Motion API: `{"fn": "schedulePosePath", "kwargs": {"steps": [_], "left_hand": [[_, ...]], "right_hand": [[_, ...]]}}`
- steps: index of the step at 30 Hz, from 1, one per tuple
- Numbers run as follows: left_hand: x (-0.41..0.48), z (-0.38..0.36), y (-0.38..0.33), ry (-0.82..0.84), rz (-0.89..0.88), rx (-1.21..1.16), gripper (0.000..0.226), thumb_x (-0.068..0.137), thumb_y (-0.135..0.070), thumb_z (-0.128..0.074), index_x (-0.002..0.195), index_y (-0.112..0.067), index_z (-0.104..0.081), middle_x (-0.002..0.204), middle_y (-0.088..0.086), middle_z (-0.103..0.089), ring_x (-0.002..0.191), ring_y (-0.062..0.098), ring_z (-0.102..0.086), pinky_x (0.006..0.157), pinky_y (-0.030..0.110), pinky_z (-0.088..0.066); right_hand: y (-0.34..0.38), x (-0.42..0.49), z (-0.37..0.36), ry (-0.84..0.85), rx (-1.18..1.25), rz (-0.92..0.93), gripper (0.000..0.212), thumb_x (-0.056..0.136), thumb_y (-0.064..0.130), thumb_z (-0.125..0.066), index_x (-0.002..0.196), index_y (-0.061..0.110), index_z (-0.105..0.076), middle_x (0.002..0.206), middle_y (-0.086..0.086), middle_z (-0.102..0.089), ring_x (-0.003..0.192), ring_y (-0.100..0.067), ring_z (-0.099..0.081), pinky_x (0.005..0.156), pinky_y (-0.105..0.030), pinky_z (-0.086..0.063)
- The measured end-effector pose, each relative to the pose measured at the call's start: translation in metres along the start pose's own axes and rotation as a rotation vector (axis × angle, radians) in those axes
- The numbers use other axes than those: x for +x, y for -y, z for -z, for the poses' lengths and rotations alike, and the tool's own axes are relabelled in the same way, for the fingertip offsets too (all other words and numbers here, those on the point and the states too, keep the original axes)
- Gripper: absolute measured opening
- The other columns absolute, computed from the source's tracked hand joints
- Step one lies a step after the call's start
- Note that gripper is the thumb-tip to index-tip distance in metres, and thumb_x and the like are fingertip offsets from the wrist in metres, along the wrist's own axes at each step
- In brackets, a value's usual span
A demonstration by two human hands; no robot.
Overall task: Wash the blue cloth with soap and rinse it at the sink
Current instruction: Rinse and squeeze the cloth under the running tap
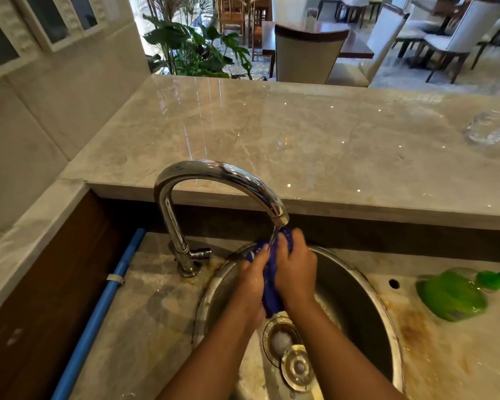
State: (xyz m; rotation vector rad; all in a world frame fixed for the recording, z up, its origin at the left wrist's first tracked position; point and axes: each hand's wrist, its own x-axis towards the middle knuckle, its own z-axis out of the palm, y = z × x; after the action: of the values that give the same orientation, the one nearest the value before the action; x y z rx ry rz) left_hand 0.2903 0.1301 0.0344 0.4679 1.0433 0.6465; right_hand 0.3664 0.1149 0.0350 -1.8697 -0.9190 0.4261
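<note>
The blue cloth (270, 295) is bunched up between both my hands over the round steel sink (355, 287). My left hand (251, 281) grips its left side and my right hand (296, 269) is wrapped around its right side and top. Water runs from the spout of the chrome tap (214, 174) onto the top of the cloth. Most of the cloth is hidden by my fingers. A green soap bottle (453, 295) lies on its side on the counter to the right of the sink.
The drain (280, 339) is open, with its metal strainer plug (298, 368) lying beside it. A blue pipe (104, 304) runs along the left. A raised marble ledge (300, 140) behind the tap carries a glass (487, 128) at far right.
</note>
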Motion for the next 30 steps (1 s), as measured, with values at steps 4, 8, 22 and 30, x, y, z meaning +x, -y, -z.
{"fn": "schedulePosePath", "kwargs": {"steps": [4, 8, 22, 30], "left_hand": [[0.001, 0.008, -0.003, 0.034, -0.037, 0.013, 0.068, 0.073, -0.032, -0.079, 0.134, -0.014, -0.053, 0.12, 0.015, -0.071, 0.103, 0.033, -0.071, 0.079, 0.047, -0.059], [0.007, 0.007, -0.024, -0.059, 0.056, -0.099, 0.062, 0.07, -0.045, -0.078, 0.124, -0.019, -0.061, 0.117, 0.013, -0.071, 0.105, 0.037, -0.068, 0.083, 0.05, -0.057], [-0.003, 0.001, -0.011, -0.056, -0.057, -0.057, 0.052, 0.084, -0.026, -0.074, 0.131, -0.015, -0.053, 0.117, 0.014, -0.07, 0.101, 0.034, -0.07, 0.076, 0.048, -0.059], [-0.002, -0.002, -0.021, -0.163, -0.007, 0.14, 0.039, 0.096, -0.048, -0.053, 0.081, -0.013, -0.063, 0.075, 0.008, -0.066, 0.068, 0.022, -0.064, 0.064, 0.032, -0.05]], "right_hand": [[-0.009, 0.005, 0.01, 0.034, 0.038, -0.134, 0.018, 0.103, 0.03, -0.045, 0.091, 0.018, -0.048, 0.073, 0.005, -0.056, 0.063, -0.011, -0.056, 0.053, -0.021, -0.044], [0.014, -0.019, 0.016, -0.016, 0.243, -0.078, 0.018, 0.103, 0.027, -0.048, 0.089, 0.018, -0.055, 0.073, 0.001, -0.06, 0.056, -0.003, -0.055, 0.05, -0.018, -0.045], [-0.011, 0.017, 0.009, 0.0, 0.031, -0.173, 0.026, 0.103, 0.033, -0.044, 0.102, 0.011, -0.057, 0.081, -0.001, -0.061, 0.074, -0.017, -0.061, 0.059, -0.028, -0.045], [0.031, -0.032, -0.003, 0.092, 0.045, 0.102, 0.016, 0.1, 0.035, -0.048, 0.093, 0.023, -0.055, 0.075, 0.007, -0.062, 0.065, -0.007, -0.061, 0.059, -0.026, -0.052]]}}
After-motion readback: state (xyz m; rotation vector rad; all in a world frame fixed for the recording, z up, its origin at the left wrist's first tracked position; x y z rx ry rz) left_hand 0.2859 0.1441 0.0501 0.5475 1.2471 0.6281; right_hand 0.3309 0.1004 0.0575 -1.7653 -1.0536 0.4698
